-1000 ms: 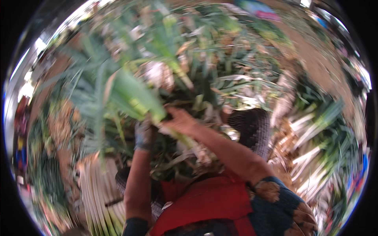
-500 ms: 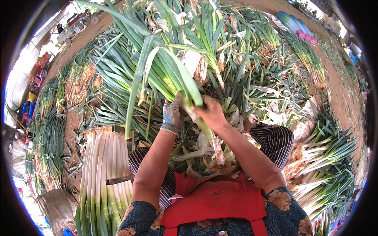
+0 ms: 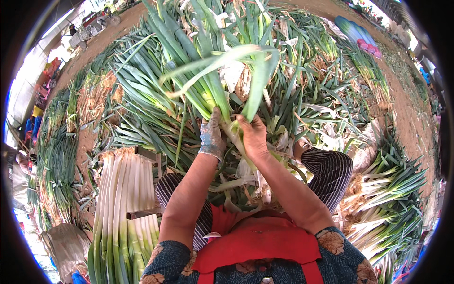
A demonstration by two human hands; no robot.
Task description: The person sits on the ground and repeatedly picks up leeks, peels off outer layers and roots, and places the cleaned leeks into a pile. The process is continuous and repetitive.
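In front of my lap, my left hand, in a dirty patterned glove, is closed round a large green onion just below its green tops. Its leaves fan up and away from me, while the pale stalk slants down toward my lap, partly behind my right forearm. My bare right hand pinches a long outer leaf close beside the stalk. This leaf stands apart from the other tops and bends over at its upper end. Dry husks and loose leaves lie beneath both hands.
At my left, clean white-stalked green onions lie side by side against a metal frame. A big heap of untrimmed green onions spreads ahead. More with roots lie at my right. A plastic-wrapped bundle sits at the far right.
The outer leaf at my right hand has swung up and away from me, and another long leaf has swept upward. My right hand has shifted slightly; my left hand keeps its grip.
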